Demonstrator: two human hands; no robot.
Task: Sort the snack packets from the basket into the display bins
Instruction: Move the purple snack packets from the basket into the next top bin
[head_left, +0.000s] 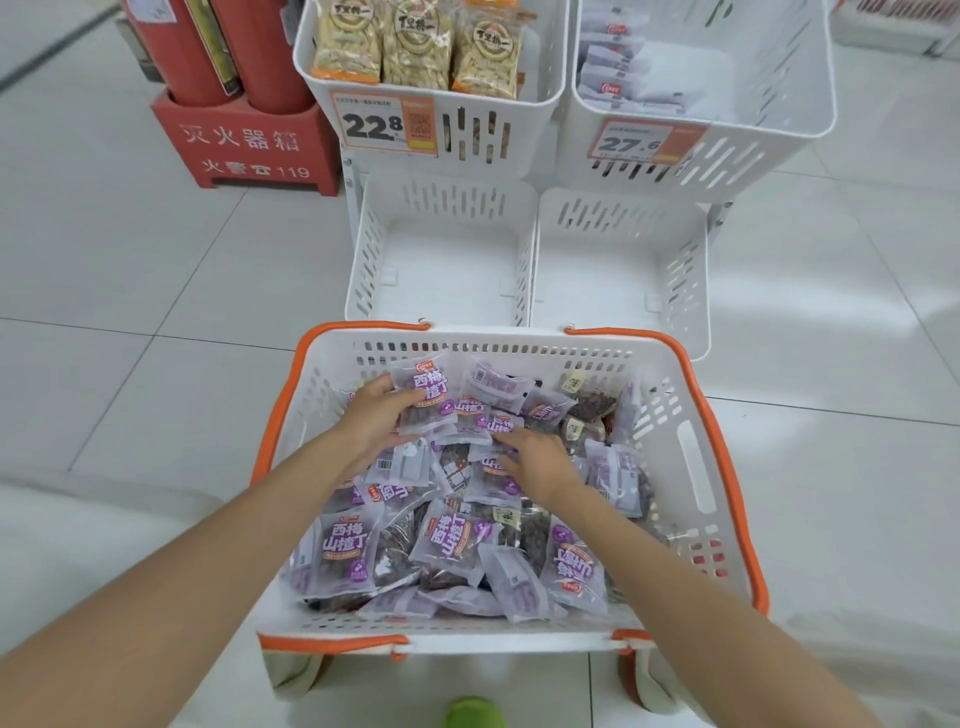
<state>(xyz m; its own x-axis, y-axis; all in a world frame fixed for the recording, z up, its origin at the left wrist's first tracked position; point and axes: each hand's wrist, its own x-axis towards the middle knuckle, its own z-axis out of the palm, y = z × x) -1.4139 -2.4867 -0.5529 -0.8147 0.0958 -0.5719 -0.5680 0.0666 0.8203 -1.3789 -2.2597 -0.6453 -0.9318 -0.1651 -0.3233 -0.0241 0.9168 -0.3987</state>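
A white basket with orange rim (696, 452) stands on the floor, filled with several purple snack packets (447, 540) and a few beige-labelled ones (574, 384). My left hand (376, 421) grips a small stack of purple packets (423, 395) near the basket's far left. My right hand (537, 460) reaches into the middle of the pile, fingers spread over a purple packet (501, 423); whether it holds one I cannot tell. Beyond the basket are two empty white lower bins (363, 260) (691, 270). Two upper bins hold beige packets (415, 47) and purple packets (618, 78).
Price tags 22.8 (382, 124) and 27.6 (639, 143) hang on the upper bins. A red fire-extinguisher box (249, 145) stands at the back left. White tiled floor surrounds everything. A green shoe tip (475, 714) shows at the bottom.
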